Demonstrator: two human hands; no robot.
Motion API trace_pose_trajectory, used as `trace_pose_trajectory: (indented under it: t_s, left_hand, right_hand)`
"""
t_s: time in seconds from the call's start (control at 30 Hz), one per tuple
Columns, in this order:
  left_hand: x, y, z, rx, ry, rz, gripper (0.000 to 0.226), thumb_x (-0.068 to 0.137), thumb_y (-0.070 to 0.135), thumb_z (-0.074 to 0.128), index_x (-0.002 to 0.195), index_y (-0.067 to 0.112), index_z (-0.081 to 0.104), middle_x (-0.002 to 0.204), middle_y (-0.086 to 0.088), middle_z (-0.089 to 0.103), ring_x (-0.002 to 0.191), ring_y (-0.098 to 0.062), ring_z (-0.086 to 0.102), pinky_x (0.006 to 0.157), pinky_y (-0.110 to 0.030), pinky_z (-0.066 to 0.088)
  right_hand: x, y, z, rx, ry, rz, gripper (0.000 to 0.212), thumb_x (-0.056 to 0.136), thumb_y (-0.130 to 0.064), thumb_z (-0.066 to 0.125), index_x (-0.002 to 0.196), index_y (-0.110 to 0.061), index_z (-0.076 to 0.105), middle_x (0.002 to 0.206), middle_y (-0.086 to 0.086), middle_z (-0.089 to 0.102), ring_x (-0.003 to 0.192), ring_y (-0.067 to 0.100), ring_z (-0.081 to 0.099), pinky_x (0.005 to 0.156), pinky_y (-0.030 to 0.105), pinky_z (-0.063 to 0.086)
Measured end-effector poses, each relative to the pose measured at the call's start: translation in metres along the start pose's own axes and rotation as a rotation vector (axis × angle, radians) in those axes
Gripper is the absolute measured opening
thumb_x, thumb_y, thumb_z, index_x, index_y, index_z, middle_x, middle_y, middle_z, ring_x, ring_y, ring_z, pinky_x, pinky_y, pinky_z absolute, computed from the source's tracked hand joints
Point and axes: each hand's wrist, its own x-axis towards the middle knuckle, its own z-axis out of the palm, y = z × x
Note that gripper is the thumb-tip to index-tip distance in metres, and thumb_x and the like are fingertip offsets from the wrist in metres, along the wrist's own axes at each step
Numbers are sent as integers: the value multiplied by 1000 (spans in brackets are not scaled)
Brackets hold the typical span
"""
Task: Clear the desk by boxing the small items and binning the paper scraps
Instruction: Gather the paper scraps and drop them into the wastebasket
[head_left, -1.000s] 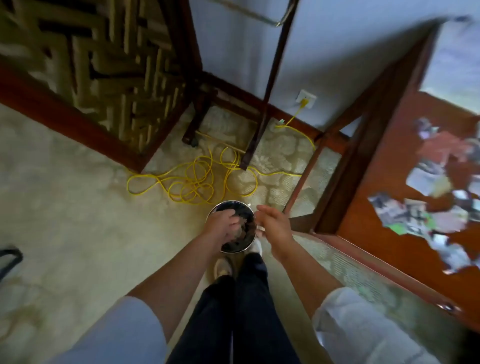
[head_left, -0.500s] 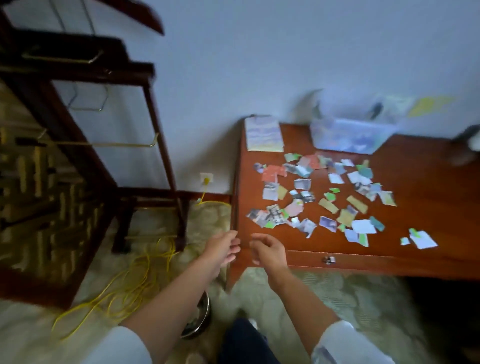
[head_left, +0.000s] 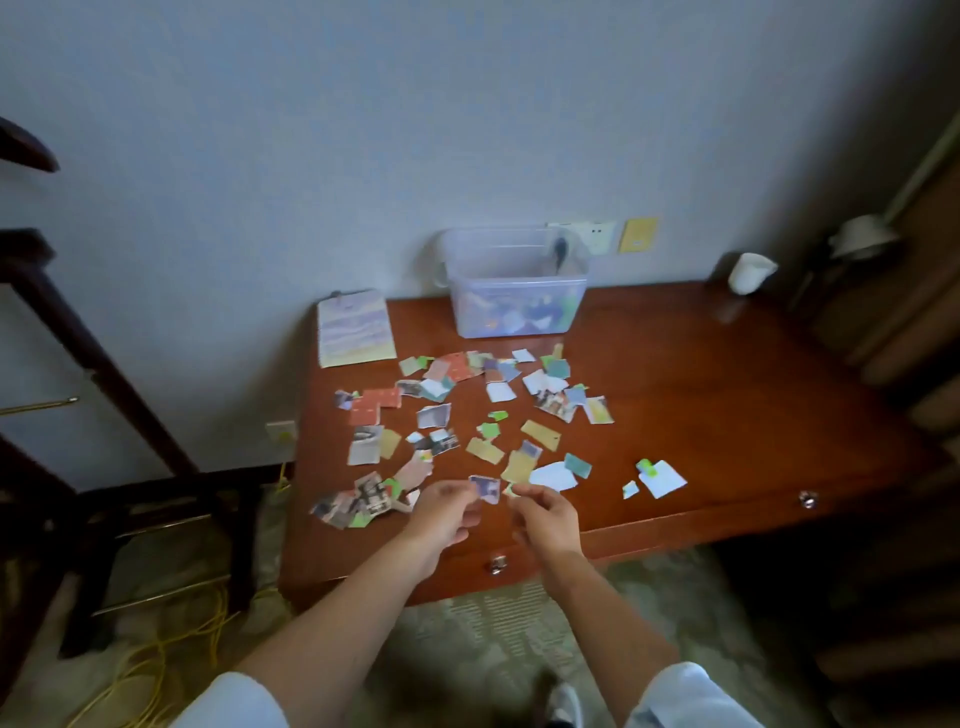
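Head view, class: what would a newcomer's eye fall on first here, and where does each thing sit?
The torn paper scraps strewn across the left half of the wooden desk stand out first. Behind them a clear plastic box stands against the wall. The left hand and right hand reach over the desk's near edge among the nearest scraps; whether either pinches one is unclear.

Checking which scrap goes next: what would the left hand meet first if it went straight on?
The bluish scrap lying right at the fingertips of the left hand; whether they touch is unclear.
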Motion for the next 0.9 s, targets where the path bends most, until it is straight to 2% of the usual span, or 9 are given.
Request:
trace_pose_trajectory:
  t_s: [0.1, 0.17, 0.27, 0.3, 0.43, 0.53, 0.67, 0.77, 0.9]
  left_hand:
    - [16, 16, 60, 22, 3, 2, 10, 95, 21, 56, 102, 17, 61, 110, -6, 66, 98, -21, 65, 88, -33, 48]
    - [26, 24, 100, 49, 14, 18, 6, 93, 15, 58, 93, 20, 61, 108, -6, 65, 90, -18, 64, 80, -27, 50]
    - [43, 27, 152, 199, -18, 97, 14, 90, 11, 59, 104, 15, 63, 105, -4, 64, 86, -14, 63, 61, -16, 47]
    - [49, 27, 167, 250, -29, 123, 16, 89, 11, 60, 105, 15, 63, 104, -4, 64, 92, -16, 63, 62, -15, 47]
    - [68, 23, 214, 442, -53, 175, 17, 85, 13, 65, 100, 20, 63, 103, -2, 65, 105, -19, 61, 90, -28, 48]
    - [77, 18, 236, 580, -46, 176, 18, 84, 17, 68, 100, 22, 62, 96, 6, 62, 98, -12, 60, 88, -24, 46]
    - [90, 13, 251, 746, -5, 211, 18, 81, 26, 71, 94, 29, 58, 87, 13, 60, 94, -11, 63, 89, -30, 50]
    - [100, 13, 257, 889, 37, 254, 23, 84, 31, 69, 104, 29, 58, 96, 11, 62, 94, -9, 62, 81, -25, 49]
    - [113, 12, 262, 1075, 111, 351, 31, 86, 33, 66, 115, 28, 55, 115, 8, 51, 99, -12, 60, 76, -23, 45]
  right_hand:
    - [39, -14, -49, -47, 42, -12, 15, 88, -5, 60, 97, -13, 68, 79, 3, 64, 68, 13, 55, 56, 22, 45]
    - [66, -19, -82, -73, 61, -10, 15, 87, -4, 60, 95, -14, 68, 81, 4, 65, 67, 14, 55, 57, 25, 44]
    - [98, -22, -130, -146, 85, -8, 16, 83, -4, 63, 95, -13, 69, 78, 4, 65, 65, 15, 54, 61, 29, 44]
    - [106, -24, -145, -179, 91, -11, 18, 81, -4, 64, 97, -11, 69, 77, 3, 64, 63, 14, 54, 61, 28, 44]
    - [134, -30, -197, -350, 123, -42, 18, 82, -13, 69, 99, -17, 65, 83, -2, 67, 66, 12, 59, 60, 25, 44]
    - [150, -27, -220, -455, 107, -50, 24, 81, -19, 69, 104, -20, 63, 89, -2, 66, 72, 15, 62, 66, 29, 50]
    - [169, -24, -230, -595, 115, -69, 35, 79, -20, 67, 113, -25, 61, 108, -4, 62, 97, 16, 60, 79, 37, 55]
    - [180, -22, -232, -729, 130, -86, 45, 78, -24, 68, 121, -26, 57, 124, -3, 54, 119, 19, 46, 89, 36, 48]
    - [190, -21, -228, -921, 129, -68, 67, 77, -38, 69, 138, -27, 41, 139, -3, 42, 130, 20, 35, 99, 37, 42]
